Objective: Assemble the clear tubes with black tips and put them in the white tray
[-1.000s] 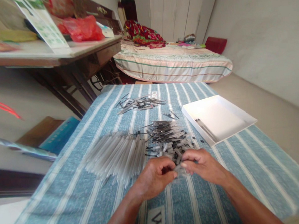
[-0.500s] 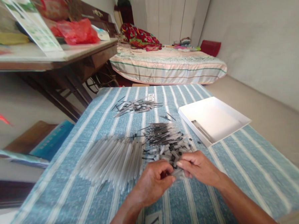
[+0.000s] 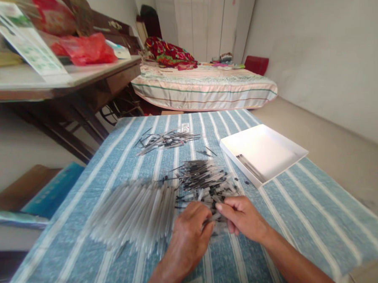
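Observation:
My left hand (image 3: 192, 232) is closed, thumb and forefinger pinched at a small translucent piece that looks like a pen cap (image 3: 215, 217). Close on its right, my right hand (image 3: 245, 216) is also closed, thumb against forefinger; what lies between them is too small to make out. Just beyond both hands is a heap of clear and black pen caps (image 3: 201, 194), partly hidden by the fingers. Dark pen refills (image 3: 195, 175) lie bunched behind the heap. To the left, many translucent pen barrels (image 3: 135, 214) lie side by side in a wide pile.
A shallow white box (image 3: 268, 150) with a few thin dark pieces stands at the right. Farther back lies a mixed pile of pen parts (image 3: 168, 140). The striped cloth (image 3: 97, 264) covers the table. A desk (image 3: 87, 77) and a bed (image 3: 205, 88) stand beyond.
The view has swung slightly, so everything sits farther left and lower. My left hand has turned more over its fingertips, and my hands stay close together at the caps.

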Action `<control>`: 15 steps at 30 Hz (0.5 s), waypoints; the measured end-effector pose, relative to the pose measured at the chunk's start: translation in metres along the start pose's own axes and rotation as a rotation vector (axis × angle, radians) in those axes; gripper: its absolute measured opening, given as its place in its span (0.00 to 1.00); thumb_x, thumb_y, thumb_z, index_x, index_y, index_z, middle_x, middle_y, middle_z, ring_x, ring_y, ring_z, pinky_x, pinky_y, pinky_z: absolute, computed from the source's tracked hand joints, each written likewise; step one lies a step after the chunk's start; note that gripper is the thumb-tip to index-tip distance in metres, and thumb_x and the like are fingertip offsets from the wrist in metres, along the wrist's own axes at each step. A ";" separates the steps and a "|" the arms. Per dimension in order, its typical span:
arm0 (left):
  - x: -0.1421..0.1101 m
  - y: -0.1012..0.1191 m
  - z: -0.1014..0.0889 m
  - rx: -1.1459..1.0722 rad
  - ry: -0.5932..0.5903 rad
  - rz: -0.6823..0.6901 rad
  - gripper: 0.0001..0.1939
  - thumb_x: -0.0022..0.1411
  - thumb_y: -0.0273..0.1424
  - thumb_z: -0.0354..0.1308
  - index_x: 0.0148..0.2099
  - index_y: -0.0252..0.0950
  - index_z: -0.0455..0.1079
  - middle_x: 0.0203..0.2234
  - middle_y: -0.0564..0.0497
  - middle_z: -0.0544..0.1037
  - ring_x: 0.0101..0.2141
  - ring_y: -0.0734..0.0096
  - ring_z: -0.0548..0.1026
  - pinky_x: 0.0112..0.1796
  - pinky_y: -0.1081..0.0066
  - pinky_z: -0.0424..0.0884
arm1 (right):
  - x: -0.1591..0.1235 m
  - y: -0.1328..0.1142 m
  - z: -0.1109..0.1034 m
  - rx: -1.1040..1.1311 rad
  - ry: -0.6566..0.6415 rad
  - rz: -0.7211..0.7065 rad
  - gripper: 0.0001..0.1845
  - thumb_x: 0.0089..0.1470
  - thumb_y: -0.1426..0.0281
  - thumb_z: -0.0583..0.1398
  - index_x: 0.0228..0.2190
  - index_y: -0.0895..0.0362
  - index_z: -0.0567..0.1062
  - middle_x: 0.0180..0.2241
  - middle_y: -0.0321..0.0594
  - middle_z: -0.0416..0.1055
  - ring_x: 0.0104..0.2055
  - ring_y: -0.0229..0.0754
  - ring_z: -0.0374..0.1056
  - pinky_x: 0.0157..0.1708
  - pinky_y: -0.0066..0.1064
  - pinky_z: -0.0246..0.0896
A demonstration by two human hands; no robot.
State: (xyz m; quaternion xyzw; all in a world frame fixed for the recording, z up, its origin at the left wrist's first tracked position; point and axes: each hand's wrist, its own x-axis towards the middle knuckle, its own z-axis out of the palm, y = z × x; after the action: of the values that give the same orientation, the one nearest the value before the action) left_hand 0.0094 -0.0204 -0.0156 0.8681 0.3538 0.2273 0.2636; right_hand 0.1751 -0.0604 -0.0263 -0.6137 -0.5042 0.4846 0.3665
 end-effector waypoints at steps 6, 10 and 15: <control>0.002 0.002 -0.010 -0.057 -0.114 0.008 0.05 0.57 0.30 0.52 0.34 0.37 0.68 0.30 0.49 0.72 0.33 0.68 0.70 0.35 0.72 0.65 | 0.001 -0.004 -0.004 0.039 0.056 -0.112 0.26 0.53 0.52 0.53 0.14 0.56 0.58 0.09 0.28 0.59 0.11 0.29 0.54 0.13 0.21 0.49; 0.002 -0.002 -0.012 -0.082 -0.167 0.066 0.12 0.62 0.29 0.45 0.31 0.36 0.68 0.26 0.50 0.72 0.30 0.71 0.70 0.32 0.74 0.65 | 0.001 -0.003 -0.005 0.006 0.052 -0.190 0.25 0.53 0.55 0.54 0.13 0.57 0.59 0.10 0.29 0.59 0.13 0.29 0.55 0.15 0.21 0.49; 0.002 -0.008 -0.007 -0.010 -0.114 0.080 0.08 0.60 0.28 0.50 0.29 0.36 0.67 0.23 0.52 0.71 0.27 0.72 0.69 0.29 0.75 0.63 | 0.003 0.000 -0.001 0.052 0.044 -0.138 0.24 0.53 0.57 0.54 0.14 0.57 0.58 0.10 0.28 0.57 0.12 0.28 0.53 0.13 0.20 0.46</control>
State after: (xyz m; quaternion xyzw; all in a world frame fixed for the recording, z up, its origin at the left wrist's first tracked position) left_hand 0.0024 -0.0121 -0.0145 0.8917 0.3022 0.1896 0.2785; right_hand 0.1756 -0.0576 -0.0265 -0.5783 -0.5245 0.4573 0.4258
